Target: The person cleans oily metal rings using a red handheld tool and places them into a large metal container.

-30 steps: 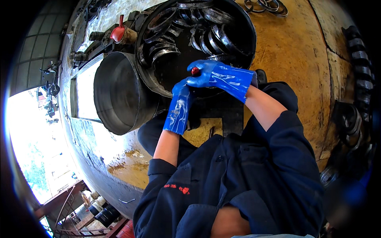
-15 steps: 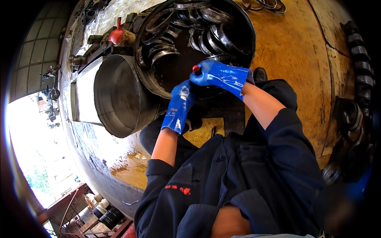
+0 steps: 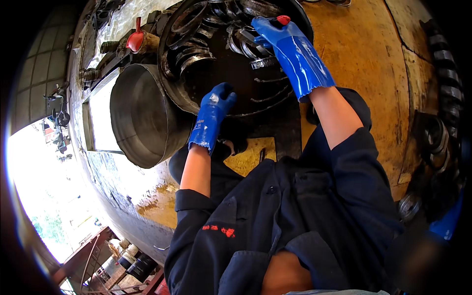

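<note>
My left hand (image 3: 216, 104), in a blue rubber glove, hangs over the near left part of a large round black tub (image 3: 182, 101). Its fingers are loosely curled, thumb apart, and nothing shows in them. My right hand (image 3: 278, 37), gloved alike, is over the tub's far right side. It grips a tool with a red handle (image 3: 283, 20); the rest of the tool is hidden by the glove. Just below that hand is a shiny metal ring (image 3: 264, 63). Several dark, wet, curved metal pieces (image 3: 195, 60) line the tub's left and far sides, around dark liquid.
An open metal drum (image 3: 142, 115) leans against the tub's left side. Beyond it, a red scoop (image 3: 135, 40) rests on a container. Stacked ring-shaped parts (image 3: 450, 91) stand along the far right, beside the stained yellow-brown floor (image 3: 361, 54).
My right hand has moved away and to the right with the red-handled tool, apart from my left hand. The left has shifted slightly left. The shiny ring below the right hand now shows.
</note>
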